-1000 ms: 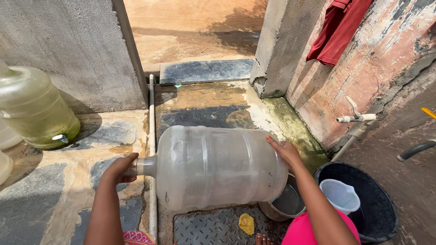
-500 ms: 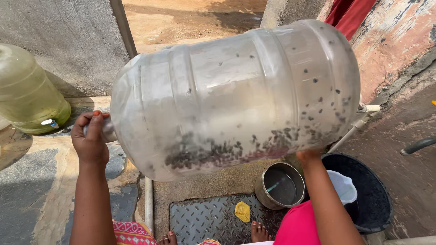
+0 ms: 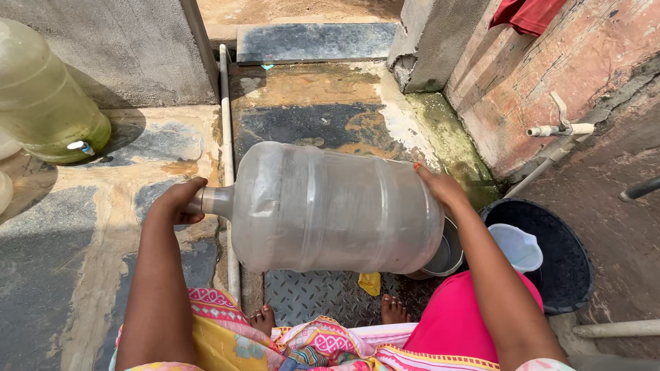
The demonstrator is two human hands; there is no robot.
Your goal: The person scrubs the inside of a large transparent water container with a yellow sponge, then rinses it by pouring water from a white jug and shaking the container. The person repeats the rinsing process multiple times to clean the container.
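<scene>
hands, two, both on one large clear plastic water jug (image 3: pixel 330 209) held on its side above a metal tread plate (image 3: pixel 309 295). left hand (image 3: pixel 180 203) covers the jug's mouth, fingers curled shut around the neck. right hand (image 3: pixel 440 187) is spread flat against the jug's base, fingers apart. a second jug (image 3: pixel 45 96), greenish, lies on its side at upper left, a small white and blue tap low on it. one steel pot (image 3: pixel 443 253) sits just behind the held jug's base. one black tub (image 3: pixel 553 254) to the right holds one pale plastic pitcher (image 3: pixel 517 246). one white wall tap (image 3: pixel 558 128) projects from the brick wall. one yellow scrap (image 3: pixel 370 282) lies on the plate. no labels can be made out on either jug.
</scene>
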